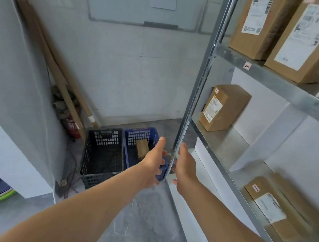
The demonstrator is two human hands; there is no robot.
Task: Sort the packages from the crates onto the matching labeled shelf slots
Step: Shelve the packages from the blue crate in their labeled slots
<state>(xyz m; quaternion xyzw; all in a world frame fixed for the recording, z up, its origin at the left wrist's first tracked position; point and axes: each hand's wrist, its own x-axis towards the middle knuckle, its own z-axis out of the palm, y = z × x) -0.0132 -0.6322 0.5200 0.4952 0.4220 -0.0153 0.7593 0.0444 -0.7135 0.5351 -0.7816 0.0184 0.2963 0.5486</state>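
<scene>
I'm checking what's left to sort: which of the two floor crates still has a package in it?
The blue crate, nearer the shelf post: a brown cardboard package is inside it. The black crate beside it shows none.

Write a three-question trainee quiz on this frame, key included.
1. True or false: a box lies in the blue crate.
2. The blue crate stands: A) left of the black crate; B) right of it; C) stacked on it.
3. Fill in: the left hand and the right hand are both ___ (open/shut).

Key: 1 true; 2 B; 3 open.
</scene>
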